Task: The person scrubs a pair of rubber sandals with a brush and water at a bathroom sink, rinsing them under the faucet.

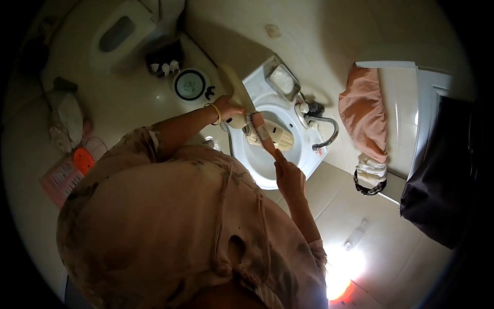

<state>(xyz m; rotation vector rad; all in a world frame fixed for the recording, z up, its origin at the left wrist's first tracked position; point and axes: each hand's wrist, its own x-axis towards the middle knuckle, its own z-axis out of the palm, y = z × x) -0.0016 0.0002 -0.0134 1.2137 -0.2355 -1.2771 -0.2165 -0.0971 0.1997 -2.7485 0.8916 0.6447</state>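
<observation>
Over the white washbasin [262, 177], my right hand [290, 179] is closed round the handle of a pink brush [264, 135], whose bristles face left. My left hand [228, 109], with a yellow bracelet at the wrist, grips a pale beige item [237, 121] at the basin's left edge; its exact shape is partly hidden. Under and beside the brush, a cream slipper-like object [282, 138] with slots lies in the basin. The curved metal faucet [329, 129] stands at the basin's right side.
A soap dish [282, 80] sits on the basin's back corner. On the left are a round lidded bin [190, 85] and a toilet [116, 38]. Pink cloth [363, 110] and a dark cloth [437, 185] hang at the right. A bright light [342, 268] shows at the lower right.
</observation>
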